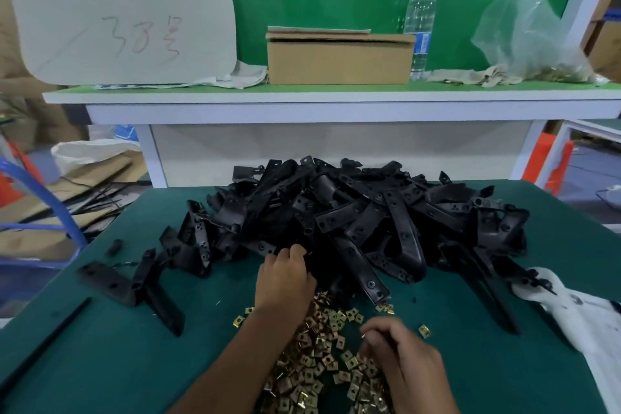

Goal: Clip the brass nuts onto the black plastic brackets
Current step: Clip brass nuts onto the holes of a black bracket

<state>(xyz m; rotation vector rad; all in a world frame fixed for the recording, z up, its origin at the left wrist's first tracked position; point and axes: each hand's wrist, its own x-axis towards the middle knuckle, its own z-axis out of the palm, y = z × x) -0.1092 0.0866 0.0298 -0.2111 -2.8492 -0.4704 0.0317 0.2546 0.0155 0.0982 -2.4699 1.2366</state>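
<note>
A big heap of black plastic brackets covers the far half of the green mat. In front of it lies a spread of small brass nuts. My left hand reaches into the near edge of the bracket heap, its fingers curled among the black parts; what they hold is hidden. My right hand lies over the brass nuts with fingers bent down into them, and a nut seems pinched at the fingertips. Two brackets lie apart at the left of the mat.
A raised white shelf behind the mat carries a cardboard box, a water bottle, a plastic bag and a handwritten sign. A white cloth lies at the mat's right. Boxes and a blue chair frame stand at left.
</note>
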